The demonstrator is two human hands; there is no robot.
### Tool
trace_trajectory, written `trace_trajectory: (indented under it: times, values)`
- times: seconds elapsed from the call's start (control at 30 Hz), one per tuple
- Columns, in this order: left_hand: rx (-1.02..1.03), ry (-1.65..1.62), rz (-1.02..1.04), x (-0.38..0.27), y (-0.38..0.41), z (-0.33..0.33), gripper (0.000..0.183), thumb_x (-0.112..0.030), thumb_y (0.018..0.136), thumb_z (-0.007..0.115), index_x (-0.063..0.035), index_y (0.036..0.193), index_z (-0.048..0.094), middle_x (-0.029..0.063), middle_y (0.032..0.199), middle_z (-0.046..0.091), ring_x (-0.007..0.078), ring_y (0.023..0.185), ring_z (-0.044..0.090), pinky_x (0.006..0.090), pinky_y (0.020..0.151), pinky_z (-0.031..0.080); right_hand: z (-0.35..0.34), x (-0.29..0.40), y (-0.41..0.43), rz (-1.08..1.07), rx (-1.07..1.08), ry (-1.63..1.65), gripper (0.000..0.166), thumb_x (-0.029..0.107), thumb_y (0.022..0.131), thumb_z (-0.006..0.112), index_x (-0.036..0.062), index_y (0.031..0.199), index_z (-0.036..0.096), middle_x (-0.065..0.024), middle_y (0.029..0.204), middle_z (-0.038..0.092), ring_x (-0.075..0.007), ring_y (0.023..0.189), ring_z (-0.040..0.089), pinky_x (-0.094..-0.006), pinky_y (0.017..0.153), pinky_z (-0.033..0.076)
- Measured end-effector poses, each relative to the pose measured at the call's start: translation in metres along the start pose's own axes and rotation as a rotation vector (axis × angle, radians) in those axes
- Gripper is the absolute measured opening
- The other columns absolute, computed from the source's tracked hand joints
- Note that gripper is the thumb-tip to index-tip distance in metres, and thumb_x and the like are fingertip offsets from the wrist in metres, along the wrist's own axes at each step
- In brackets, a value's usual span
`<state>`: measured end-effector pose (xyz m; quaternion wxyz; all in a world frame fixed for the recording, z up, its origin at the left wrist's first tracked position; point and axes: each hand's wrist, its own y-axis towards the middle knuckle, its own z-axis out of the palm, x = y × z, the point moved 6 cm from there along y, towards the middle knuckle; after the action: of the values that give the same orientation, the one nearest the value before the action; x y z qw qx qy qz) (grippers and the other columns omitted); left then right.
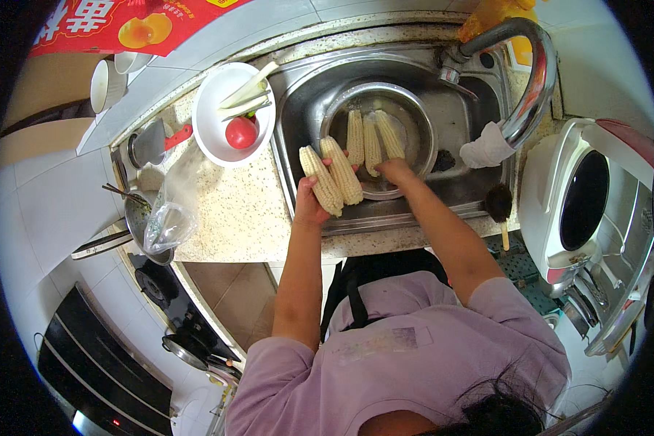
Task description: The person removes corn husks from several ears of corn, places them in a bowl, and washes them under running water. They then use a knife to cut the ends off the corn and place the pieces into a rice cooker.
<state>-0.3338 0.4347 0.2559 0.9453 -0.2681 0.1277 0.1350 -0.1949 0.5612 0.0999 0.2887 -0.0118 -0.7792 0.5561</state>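
Observation:
My left hand [312, 204] grips two ears of white corn [327, 177] side by side over the left front rim of a round metal basin [430, 128]. The basin stands in a stainless steel sink [300, 122] and holds water and several more corn ears [388, 135]. My right hand [397, 172] reaches into the basin's front part, its fingers at the lower ends of the ears there; whether they grip one I cannot tell. Left of the sink, a white bowl [210, 131] holds a tomato [241, 132] and pale green-onion stalks [250, 90].
A curved faucet [547, 71] with a cloth [486, 148] around it rises at the sink's right. A cleaver [155, 143], a clear plastic bag [171, 226] and a pan [136, 218] lie at left. A brush [499, 204] sits by the right front edge, near a white appliance [539, 180].

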Motion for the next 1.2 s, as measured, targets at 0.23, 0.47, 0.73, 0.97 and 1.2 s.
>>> trace_trajectory:
  times: [0.23, 0.47, 0.73, 0.97, 1.2]
  values:
    - [-0.021, -0.02, -0.056, 0.004, -0.015, -0.001, 0.044, -0.03, 0.072, 0.064, -0.0108, 0.111, 0.057, 0.0166, 0.132, 0.041, 0.0384, 0.117, 0.046, 0.0596, 0.09, 0.044, 0.047, -0.027, 0.047, -0.125, -0.344, 0.271, 0.054, 0.027, 0.072, 0.074, -0.0079, 0.108, 0.054, -0.017, 0.101, 0.061, -0.0254, 0.082, 0.061, -0.0356, 0.072, 0.049]
    - [0.068, 0.011, -0.116, -0.002, -0.031, 0.015, 0.069, -0.034, 0.07, 0.067, -0.0207, 0.132, 0.041, 0.0162, 0.138, 0.036, 0.0382, 0.12, 0.044, 0.06, 0.093, 0.041, -0.005, 0.028, -0.051, 0.161, 0.263, 0.84, 0.055, 0.03, 0.076, 0.066, -0.001, 0.118, 0.049, -0.014, 0.095, 0.06, -0.0227, 0.079, 0.059, -0.0342, 0.069, 0.052]
    - [0.221, 0.037, -0.177, -0.024, -0.048, 0.061, 0.086, -0.033, 0.074, 0.068, -0.0232, 0.144, 0.019, 0.0171, 0.137, 0.038, 0.0341, 0.118, 0.048, 0.0552, 0.092, 0.044, -0.049, 0.09, -0.185, -0.153, 0.904, 1.007, 0.068, 0.043, 0.081, 0.048, -0.0076, 0.126, 0.042, -0.0101, 0.082, 0.06, -0.0152, 0.062, 0.051, -0.028, 0.053, 0.039]
    - [0.343, 0.027, -0.107, -0.035, -0.064, 0.095, 0.088, -0.029, 0.071, 0.067, -0.0072, 0.143, 0.021, 0.019, 0.14, 0.036, 0.0362, 0.124, 0.042, 0.0547, 0.096, 0.041, -0.061, 0.107, -0.25, -0.408, 0.652, 0.756, 0.064, 0.031, 0.073, 0.06, -0.004, 0.124, 0.046, -0.0069, 0.088, 0.057, -0.0135, 0.069, 0.05, -0.0266, 0.061, 0.04]
    - [0.306, 0.064, -0.132, -0.032, -0.061, 0.072, 0.087, -0.03, 0.071, 0.072, 0.0018, 0.139, 0.026, 0.0175, 0.133, 0.043, 0.0298, 0.124, 0.043, 0.0395, 0.1, 0.041, -0.041, 0.128, -0.296, -0.615, 0.32, 0.461, 0.06, 0.011, 0.071, 0.069, 0.0017, 0.126, 0.045, -0.0039, 0.113, 0.055, -0.0144, 0.103, 0.053, -0.029, 0.09, 0.041]
